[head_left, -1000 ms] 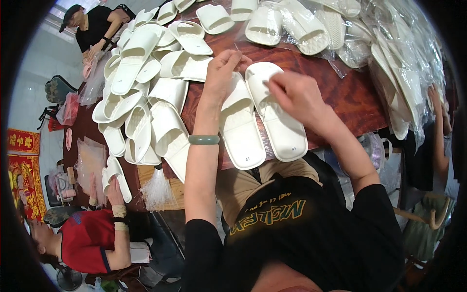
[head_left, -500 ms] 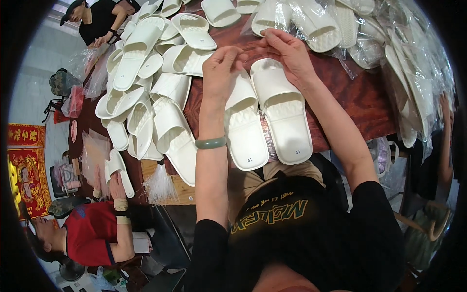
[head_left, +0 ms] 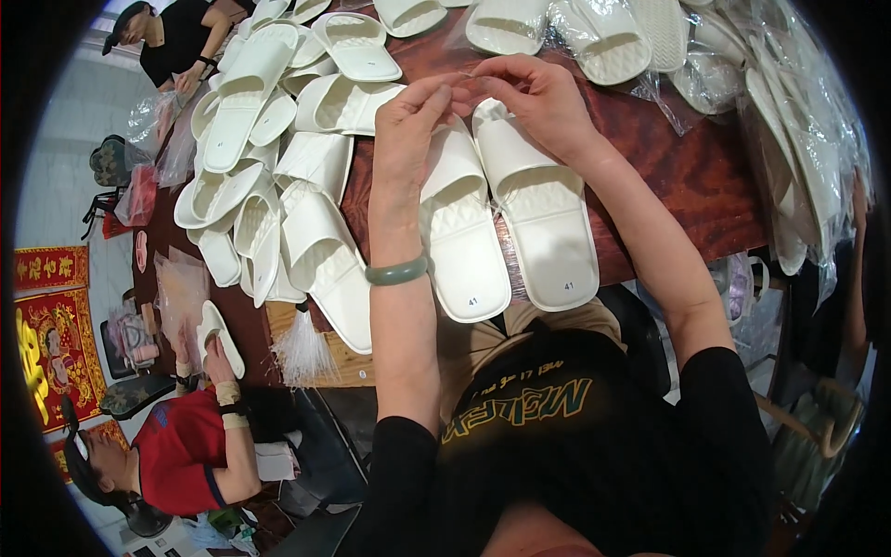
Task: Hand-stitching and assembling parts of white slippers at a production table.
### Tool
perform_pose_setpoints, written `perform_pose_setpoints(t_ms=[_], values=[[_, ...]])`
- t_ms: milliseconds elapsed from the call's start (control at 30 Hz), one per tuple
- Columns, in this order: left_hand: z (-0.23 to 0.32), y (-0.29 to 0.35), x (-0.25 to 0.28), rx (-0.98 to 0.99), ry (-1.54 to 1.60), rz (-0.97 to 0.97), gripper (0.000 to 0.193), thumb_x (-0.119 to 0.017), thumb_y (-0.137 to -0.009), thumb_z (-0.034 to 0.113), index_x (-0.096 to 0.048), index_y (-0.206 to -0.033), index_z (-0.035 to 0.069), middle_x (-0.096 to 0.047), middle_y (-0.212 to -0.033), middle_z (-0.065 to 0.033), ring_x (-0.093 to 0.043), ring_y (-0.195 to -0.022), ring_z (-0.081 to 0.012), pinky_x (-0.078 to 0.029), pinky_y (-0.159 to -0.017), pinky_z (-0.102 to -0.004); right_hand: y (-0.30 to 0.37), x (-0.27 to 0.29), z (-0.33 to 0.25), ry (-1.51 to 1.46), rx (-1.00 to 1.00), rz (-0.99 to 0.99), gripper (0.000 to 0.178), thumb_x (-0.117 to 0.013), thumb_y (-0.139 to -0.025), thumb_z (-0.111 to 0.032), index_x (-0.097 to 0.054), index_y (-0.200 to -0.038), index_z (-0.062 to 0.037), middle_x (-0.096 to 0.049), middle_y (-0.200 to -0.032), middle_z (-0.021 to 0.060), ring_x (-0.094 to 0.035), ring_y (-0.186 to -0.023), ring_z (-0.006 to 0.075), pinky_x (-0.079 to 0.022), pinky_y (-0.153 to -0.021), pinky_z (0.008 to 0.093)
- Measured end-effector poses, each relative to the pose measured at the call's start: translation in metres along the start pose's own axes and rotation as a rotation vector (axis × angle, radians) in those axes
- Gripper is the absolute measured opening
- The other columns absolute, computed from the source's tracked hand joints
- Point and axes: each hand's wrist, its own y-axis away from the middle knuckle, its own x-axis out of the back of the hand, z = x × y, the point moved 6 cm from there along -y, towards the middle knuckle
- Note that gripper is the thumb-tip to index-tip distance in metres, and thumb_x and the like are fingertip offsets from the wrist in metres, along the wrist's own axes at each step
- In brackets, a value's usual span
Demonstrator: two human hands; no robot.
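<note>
Two white slippers lie side by side in front of me, the left slipper point(head_left: 466, 251) and the right slipper point(head_left: 555, 246), soles down with their heels toward me. Over their toe ends, my left hand point(head_left: 422, 111) and my right hand point(head_left: 531, 97) come close together. Both have their fingers pinched, and a faint thin strand seems to run between the fingertips; what they hold is too fine to make out. A green bangle point(head_left: 396, 271) circles my left wrist. At the table's near edge hangs a bunch of thin white threads point(head_left: 304, 348).
Loose white slippers point(head_left: 325, 251) are heaped on my left. Plastic-bagged slippers point(head_left: 603, 46) lie beyond my hands, and more bagged ones point(head_left: 789, 139) pile up at the right. A co-worker in red point(head_left: 181, 455) at left handles a slipper point(head_left: 220, 339); another person point(head_left: 172, 46) works at far left.
My hands have drawn closer together, the right one moving slightly left over the slipper toes. The view has shifted a little. At left, the co-worker's slipper has turned and moved.
</note>
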Motion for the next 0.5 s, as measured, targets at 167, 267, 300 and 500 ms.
perform_pose_setpoints(t_ms=[167, 267, 300, 500], values=[[0.003, -0.001, -0.003, -0.004, -0.035, -0.031, 0.018, -0.054, -0.09, 0.005, -0.063, -0.103, -0.003, -0.067, -0.088, -0.0086, -0.06, -0.073, -0.0095, -0.046, -0.067, -0.0205, 0.001, 0.0, -0.011, 0.219, 0.245, 0.062, 0.014, -0.062, -0.082, -0.009, -0.066, -0.093, -0.0013, -0.065, -0.086, 0.0108, -0.062, -0.074, 0.0201, -0.048, -0.068, 0.0286], [0.004, -0.001, -0.004, 0.0, -0.033, -0.045, 0.016, -0.053, -0.091, 0.005, -0.063, -0.1, -0.003, -0.067, -0.088, -0.0082, -0.058, -0.072, -0.0093, -0.045, -0.067, -0.0204, -0.001, 0.0, -0.011, 0.239, 0.262, 0.085, 0.015, -0.063, -0.08, -0.009, -0.066, -0.093, -0.0012, -0.065, -0.086, 0.0117, -0.062, -0.075, 0.0215, -0.048, -0.067, 0.0298], [0.005, -0.001, -0.004, 0.0, -0.032, -0.045, 0.016, -0.053, -0.091, 0.005, -0.063, -0.1, -0.003, -0.067, -0.088, -0.0082, -0.058, -0.072, -0.0093, -0.045, -0.067, -0.0204, -0.001, 0.0, -0.011, 0.239, 0.262, 0.085, 0.015, -0.063, -0.08, -0.009, -0.066, -0.093, -0.0012, -0.065, -0.086, 0.0117, -0.062, -0.075, 0.0215, -0.048, -0.067, 0.0298], [0.003, 0.001, -0.008, 0.034, -0.035, -0.062, 0.017, -0.052, -0.091, 0.008, -0.063, -0.097, -0.003, -0.065, -0.088, -0.0068, -0.053, -0.072, -0.0092, -0.045, -0.068, -0.0214, 0.002, 0.002, -0.01, 0.321, 0.285, 0.085, 0.015, -0.063, -0.08, -0.01, -0.066, -0.092, -0.0015, -0.064, -0.085, 0.0127, -0.062, -0.074, 0.0237, -0.048, -0.066, 0.0314]])
